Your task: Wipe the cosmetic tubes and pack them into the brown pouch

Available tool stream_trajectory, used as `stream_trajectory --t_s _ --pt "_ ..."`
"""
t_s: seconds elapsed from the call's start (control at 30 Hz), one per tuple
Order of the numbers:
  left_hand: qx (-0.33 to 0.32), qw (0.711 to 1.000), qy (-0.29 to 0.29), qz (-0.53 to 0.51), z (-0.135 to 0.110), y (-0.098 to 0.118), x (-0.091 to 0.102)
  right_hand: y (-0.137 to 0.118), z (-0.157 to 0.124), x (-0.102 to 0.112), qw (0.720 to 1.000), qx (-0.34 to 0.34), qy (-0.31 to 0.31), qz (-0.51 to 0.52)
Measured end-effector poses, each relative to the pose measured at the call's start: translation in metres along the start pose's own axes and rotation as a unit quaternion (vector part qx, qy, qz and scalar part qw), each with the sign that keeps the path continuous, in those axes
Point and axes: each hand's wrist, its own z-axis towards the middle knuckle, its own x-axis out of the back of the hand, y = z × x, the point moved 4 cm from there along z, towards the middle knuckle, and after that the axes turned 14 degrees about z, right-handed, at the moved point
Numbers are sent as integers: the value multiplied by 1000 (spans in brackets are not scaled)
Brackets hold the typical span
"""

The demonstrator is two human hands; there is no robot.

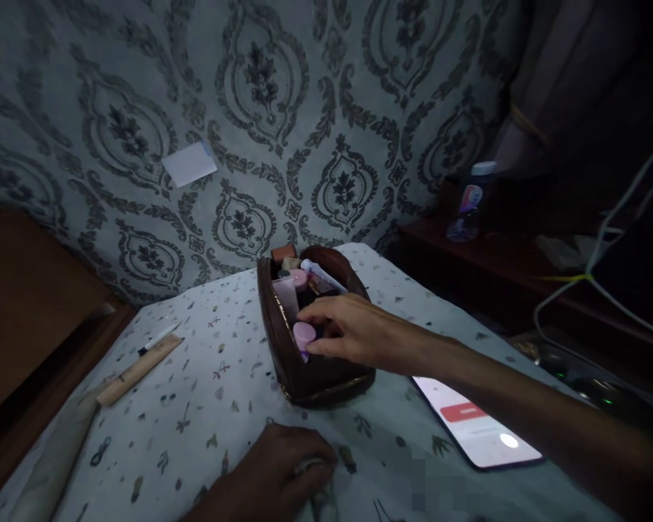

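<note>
A brown zip-up toiletry bag (326, 380) stands unzipped on the patterned sheet. My right hand (353, 330) reaches into it from the right, thumb and forefinger closed about a small bottle with a pink cap (304, 334) at the bag's left side. Behind the fingers sit a white tube (322, 274), a second pink lid (299, 279) and a pale, clear-looking container (286, 297). Below the bag, my left hand (283, 464) rests low on the sheet. Its fingers curl round something pale and partly see-through, which I cannot identify.
Right of the bag lies a lit phone (479, 424), partly under my right forearm. A capped plastic bottle (471, 199) stands on a dark red side table (429, 235), with white cables (593, 254) hanging nearby. On the left are a flat wooden-looking strip (138, 368) and a slim pen-like item (159, 338).
</note>
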Motion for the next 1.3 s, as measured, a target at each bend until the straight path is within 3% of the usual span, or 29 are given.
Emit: stream_trajectory --t_s 0.2,0.33,0.5,0.67,0.73,0.83,0.9,1.0,1.13,1.3 --pt "-18 999 21 -32 -8 3 19 -25 -22 15 980 43 183 60" --pt "5 998 57 -34 -30 -12 34 -39 -45 -3 969 25 231 81" --pt "56 991 123 8 -66 -43 50 -41 -52 -67 984 16 139 110" --pt "142 967 194 81 -97 -95 74 -29 -45 -139 993 -25 9 117" --pt "213 938 219 162 -108 -122 94 -25 -42 -162 992 -34 -26 120" --pt "339 866 238 281 -123 -163 132 -25 -36 -184 990 -33 -51 125" --pt "387 833 249 306 -132 -186 156 -26 -31 -193 988 -38 -54 136" --pt "429 809 243 321 -141 -215 177 -28 -22 -202 985 -49 -51 158" --pt "421 828 205 307 -146 -241 176 -21 -17 -210 982 -57 -52 173" --pt "307 904 146 261 -131 -242 159 -3 -20 -216 977 -74 -39 194"
